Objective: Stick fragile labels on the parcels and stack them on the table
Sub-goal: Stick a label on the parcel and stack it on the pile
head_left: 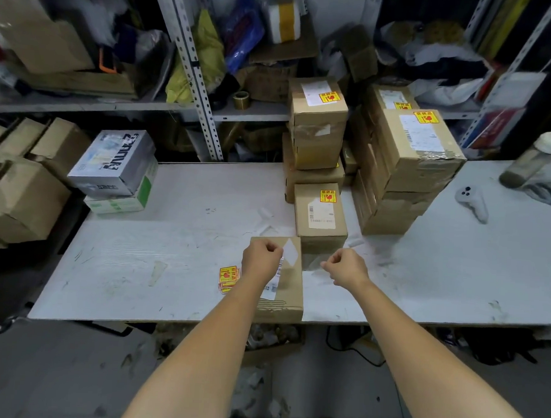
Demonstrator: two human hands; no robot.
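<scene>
You're standing in a parcel packing stockroom: slotted steel shelving [206, 111] behind your desk [171, 251] is crammed with bags and boxes, and a roll of tape [241, 99] sits on one shelf. Taped brown parcels [316, 115] bearing shipping labels are stacked along the desk's far edge, with more cartons [22, 197] piled off its left edge.

Bare left hand [261, 260], bare right hand [347, 268], bare left forearm [217, 348], bare right forearm [419, 351]
</scene>
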